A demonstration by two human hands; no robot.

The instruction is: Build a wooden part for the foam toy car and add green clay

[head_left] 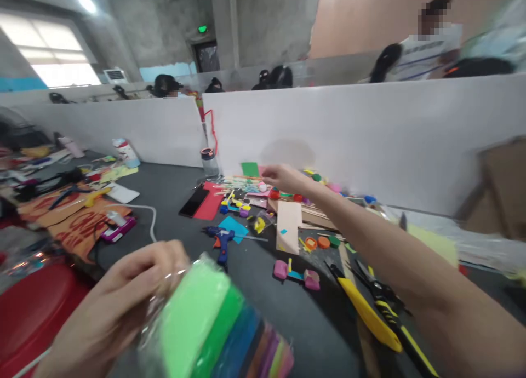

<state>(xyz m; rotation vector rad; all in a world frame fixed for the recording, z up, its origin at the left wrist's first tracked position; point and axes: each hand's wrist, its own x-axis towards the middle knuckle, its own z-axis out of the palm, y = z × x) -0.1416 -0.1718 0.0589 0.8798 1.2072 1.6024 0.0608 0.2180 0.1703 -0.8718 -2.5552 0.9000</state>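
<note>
In the near foreground my left hand (pixel 146 282) grips a clear plastic bag of coloured sheets (pixel 199 307), light green at the front with darker green, blue, purple and other colours behind. My right hand (pixel 283 177) is stretched far across the table, fingers bent together; what they pinch, if anything, is too small to make out. Beside its fingertips stands a green sheet (pixel 250 169) near the white partition. Thin sticks (pixel 234 185) lie below and left of that hand. Under my right forearm is a flat wooden piece (pixel 288 224).
A blue glue gun (pixel 223 241) lies on blue paper. A phone (pixel 194 202) rests by a red sheet (pixel 209 201). Nearby are a pink-wheeled model (pixel 296 274), a yellow cutter (pixel 367 312), pliers (pixel 380 290) and a jar (pixel 210 162). A white partition (pixel 370 131) bounds the far side.
</note>
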